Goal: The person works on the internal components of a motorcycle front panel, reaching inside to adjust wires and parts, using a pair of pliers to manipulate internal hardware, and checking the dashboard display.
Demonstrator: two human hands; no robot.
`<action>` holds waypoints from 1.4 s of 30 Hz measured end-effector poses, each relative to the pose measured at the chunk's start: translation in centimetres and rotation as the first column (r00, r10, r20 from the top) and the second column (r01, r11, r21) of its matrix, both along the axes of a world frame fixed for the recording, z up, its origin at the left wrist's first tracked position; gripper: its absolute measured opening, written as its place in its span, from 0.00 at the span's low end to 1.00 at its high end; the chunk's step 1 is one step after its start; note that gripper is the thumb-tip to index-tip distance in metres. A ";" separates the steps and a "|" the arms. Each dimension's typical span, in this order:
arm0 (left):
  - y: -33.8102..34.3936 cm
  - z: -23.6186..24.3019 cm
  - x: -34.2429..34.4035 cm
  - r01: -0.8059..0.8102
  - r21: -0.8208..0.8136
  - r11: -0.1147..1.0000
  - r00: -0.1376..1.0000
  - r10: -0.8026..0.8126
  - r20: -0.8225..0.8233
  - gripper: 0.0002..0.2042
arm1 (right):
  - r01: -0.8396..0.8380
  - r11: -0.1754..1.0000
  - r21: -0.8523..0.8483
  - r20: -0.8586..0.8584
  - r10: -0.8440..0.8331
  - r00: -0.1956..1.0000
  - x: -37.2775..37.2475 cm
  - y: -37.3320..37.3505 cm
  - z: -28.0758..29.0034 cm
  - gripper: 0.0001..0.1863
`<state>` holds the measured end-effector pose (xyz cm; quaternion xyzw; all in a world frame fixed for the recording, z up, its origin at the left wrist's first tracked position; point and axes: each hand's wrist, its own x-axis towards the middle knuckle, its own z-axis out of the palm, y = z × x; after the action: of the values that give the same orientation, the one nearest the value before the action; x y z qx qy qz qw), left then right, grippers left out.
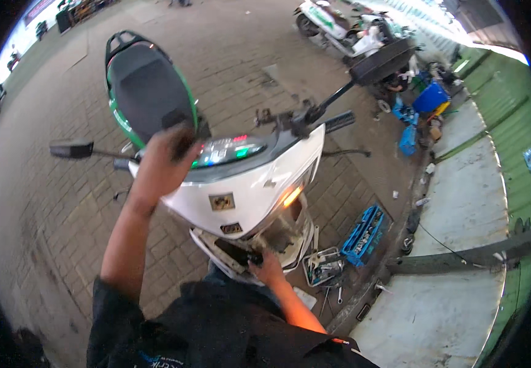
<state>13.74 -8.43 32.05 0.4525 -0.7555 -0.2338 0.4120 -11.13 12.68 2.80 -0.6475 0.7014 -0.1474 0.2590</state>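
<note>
A white and green scooter point(247, 205) stands facing me, its dashboard point(228, 150) lit and an orange turn light point(292, 196) glowing. My left hand point(170, 153) is raised over the dashboard's left end, in front of the black seat point(146, 83). Motion smears its fingers, and whether they hold anything is unclear. Low at the scooter's front, my right hand point(267, 268) reaches to the dark opening point(235, 251) under the white front panel. Its fingers are closed at a small black part there, which I cannot make out.
On the right, a blue toolbox point(363, 236) and a tray of tools point(323, 267) lie on the paving, with a wrench point(339, 295) nearby. Mirrors point(385, 61) stick out on both sides. A green and white metal wall point(461, 184) bounds the right; another scooter point(333, 24) stands behind.
</note>
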 end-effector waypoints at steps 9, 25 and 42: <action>-22.1 -13.4 -10.1 0.688 0.254 0.680 0.642 -0.733 0.223 0.16 | 0.020 0.999 0.029 0.198 -0.025 0.980 1.8 0.6 1.4 0.28; -20.3 -10.0 -12.3 0.712 0.577 0.401 0.695 -0.523 -0.494 0.16 | 0.406 0.913 0.028 0.263 -0.399 0.878 4.6 0.6 4.2 0.26; -18.2 -8.1 -13.1 0.833 0.553 -0.018 0.534 -0.238 -0.811 0.14 | 0.462 0.887 -0.012 0.348 -0.430 0.833 4.5 1.6 1.3 0.20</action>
<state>0.62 -26.66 23.98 0.1664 -0.4374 -0.8779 0.1012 -6.60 14.28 4.07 -0.4430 0.7705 -0.3450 0.3017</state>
